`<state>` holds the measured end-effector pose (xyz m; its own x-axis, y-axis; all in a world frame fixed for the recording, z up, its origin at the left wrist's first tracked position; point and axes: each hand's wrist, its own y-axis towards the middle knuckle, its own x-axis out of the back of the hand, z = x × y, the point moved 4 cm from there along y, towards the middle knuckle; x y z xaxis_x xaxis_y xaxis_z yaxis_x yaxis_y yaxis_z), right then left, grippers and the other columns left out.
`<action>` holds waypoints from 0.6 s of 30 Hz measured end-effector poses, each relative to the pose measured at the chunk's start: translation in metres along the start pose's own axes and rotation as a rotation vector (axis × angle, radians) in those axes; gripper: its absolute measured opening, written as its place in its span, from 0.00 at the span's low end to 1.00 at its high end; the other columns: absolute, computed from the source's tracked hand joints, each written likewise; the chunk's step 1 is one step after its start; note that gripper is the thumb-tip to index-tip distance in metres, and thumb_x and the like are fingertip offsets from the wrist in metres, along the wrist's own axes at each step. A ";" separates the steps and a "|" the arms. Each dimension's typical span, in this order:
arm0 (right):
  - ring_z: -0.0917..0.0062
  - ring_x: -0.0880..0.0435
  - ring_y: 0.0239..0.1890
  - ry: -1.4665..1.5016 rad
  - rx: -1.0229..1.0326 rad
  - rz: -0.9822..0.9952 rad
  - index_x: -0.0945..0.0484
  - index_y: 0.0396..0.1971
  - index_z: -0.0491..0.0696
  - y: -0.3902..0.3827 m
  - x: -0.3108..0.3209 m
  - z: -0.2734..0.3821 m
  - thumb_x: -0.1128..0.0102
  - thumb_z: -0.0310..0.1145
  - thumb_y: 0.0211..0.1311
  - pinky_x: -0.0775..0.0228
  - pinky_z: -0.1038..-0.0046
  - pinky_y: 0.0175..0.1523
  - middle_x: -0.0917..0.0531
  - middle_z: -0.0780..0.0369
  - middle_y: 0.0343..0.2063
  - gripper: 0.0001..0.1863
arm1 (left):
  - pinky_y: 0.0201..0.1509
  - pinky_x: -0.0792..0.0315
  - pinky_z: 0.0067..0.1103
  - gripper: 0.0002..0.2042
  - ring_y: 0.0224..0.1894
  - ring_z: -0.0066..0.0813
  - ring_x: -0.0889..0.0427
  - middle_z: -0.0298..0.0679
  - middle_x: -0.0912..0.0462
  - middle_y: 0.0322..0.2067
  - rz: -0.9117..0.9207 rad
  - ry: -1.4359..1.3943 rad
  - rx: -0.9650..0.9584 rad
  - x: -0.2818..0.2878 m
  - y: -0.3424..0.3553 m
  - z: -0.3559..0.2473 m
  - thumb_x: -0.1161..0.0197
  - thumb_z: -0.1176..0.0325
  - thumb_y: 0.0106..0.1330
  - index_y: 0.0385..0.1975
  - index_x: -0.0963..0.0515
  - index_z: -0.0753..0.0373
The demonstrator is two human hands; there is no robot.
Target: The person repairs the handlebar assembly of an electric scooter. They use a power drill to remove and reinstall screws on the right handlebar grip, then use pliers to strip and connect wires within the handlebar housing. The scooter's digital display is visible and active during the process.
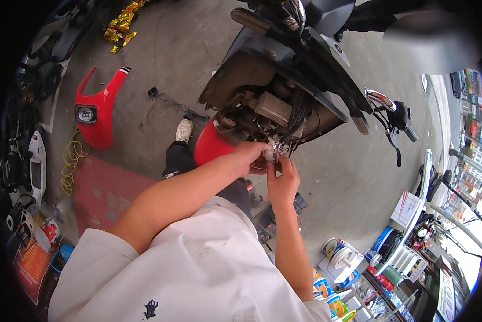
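Both of my hands meet at the opened front of a scooter (pixel 241 70), where its inner wiring is bare. My left hand (pixel 250 158) pinches a whitish wire connector (pixel 271 154) among several thin wires. From the other side, the fingers of my right hand (pixel 284 177) close on the wires (pixel 280 148) at that connector. The fingertips partly hide it. Just above my hands sit a grey metal box (pixel 274 109) and a bundle of black cables (pixel 301 115). A red fender (pixel 211 142) lies beyond my left forearm.
A red front panel with a headlight (pixel 99 112) lies on the floor at left, near a coiled yellow hose (pixel 72 161). A black cable with a plug (pixel 168 99) lies by my shoe (pixel 184 130). The handlebar (pixel 399 118) juts out right. Buckets (pixel 337 252) and shelves stand lower right.
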<state>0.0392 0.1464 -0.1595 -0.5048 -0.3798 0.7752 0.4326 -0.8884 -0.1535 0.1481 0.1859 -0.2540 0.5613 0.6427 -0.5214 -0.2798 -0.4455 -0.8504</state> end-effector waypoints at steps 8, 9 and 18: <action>0.61 0.14 0.33 -0.044 -0.026 -0.054 0.19 0.38 0.41 -0.002 -0.010 -0.006 0.33 0.27 0.62 0.23 0.63 0.39 0.16 0.56 0.33 0.07 | 0.49 0.16 0.32 0.07 0.40 0.36 0.12 0.42 0.15 0.38 -0.019 -0.180 -0.207 0.009 -0.004 0.009 0.39 0.68 0.74 0.44 0.21 0.63; 0.64 0.14 0.32 0.035 -0.086 -0.070 0.19 0.36 0.42 -0.003 -0.012 -0.011 0.32 0.27 0.61 0.23 0.64 0.39 0.16 0.56 0.32 0.07 | 0.50 0.15 0.33 0.06 0.40 0.36 0.12 0.42 0.16 0.39 -0.033 -0.219 -0.233 0.010 -0.006 0.009 0.39 0.70 0.73 0.44 0.22 0.64; 0.68 0.13 0.31 -0.081 -0.012 -0.135 0.21 0.34 0.41 -0.009 -0.015 -0.001 0.30 0.28 0.62 0.23 0.67 0.39 0.15 0.56 0.31 0.08 | 0.52 0.17 0.30 0.08 0.43 0.34 0.13 0.42 0.16 0.42 0.050 -0.175 -0.303 0.013 0.002 0.015 0.39 0.74 0.74 0.48 0.22 0.66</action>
<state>0.0422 0.1594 -0.1702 -0.4954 -0.2352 0.8362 0.3561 -0.9330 -0.0515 0.1433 0.2029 -0.2632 0.4037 0.7005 -0.5885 -0.0453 -0.6271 -0.7776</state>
